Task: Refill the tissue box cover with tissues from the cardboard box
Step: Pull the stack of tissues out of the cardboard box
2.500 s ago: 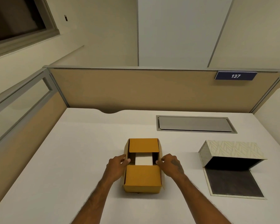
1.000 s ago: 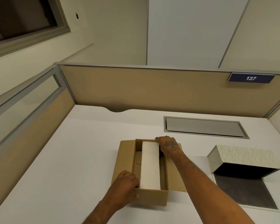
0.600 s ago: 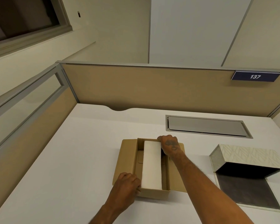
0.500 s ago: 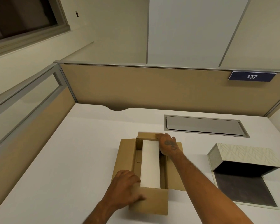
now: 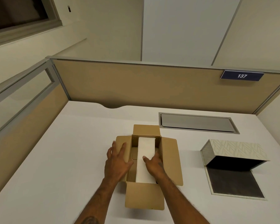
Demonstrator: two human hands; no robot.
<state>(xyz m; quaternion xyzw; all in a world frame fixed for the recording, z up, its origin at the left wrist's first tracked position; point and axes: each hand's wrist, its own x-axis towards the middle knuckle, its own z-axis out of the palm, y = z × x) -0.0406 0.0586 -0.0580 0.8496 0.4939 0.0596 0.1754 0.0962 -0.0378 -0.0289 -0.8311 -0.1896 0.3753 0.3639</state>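
A brown cardboard box [image 5: 169,160] stands in the middle of the white desk with all its flaps folded outward. Inside it lies a white stack of tissues [image 5: 145,152], lengthwise. My left hand [image 5: 117,160] rests flat on the left flap, fingers spread. My right hand [image 5: 153,164] lies on the right side of the tissue stack, thumb on top, fingers down along its right edge inside the box. The tissue box cover [image 5: 233,151], pale with a leaf pattern, sits to the right, tipped open above its dark base panel [image 5: 236,183].
A grey hatch [image 5: 196,122] is set into the desk [image 5: 71,151] behind the box. Beige partition walls [image 5: 136,86] close the desk at the back and left. A blue sign reading 137 [image 5: 242,75] hangs on the back partition.
The near and far flaps have been folded fully outward. My right hand came back from the far end onto the tissue stack; my left hand moved from the near flap onto the left flap.
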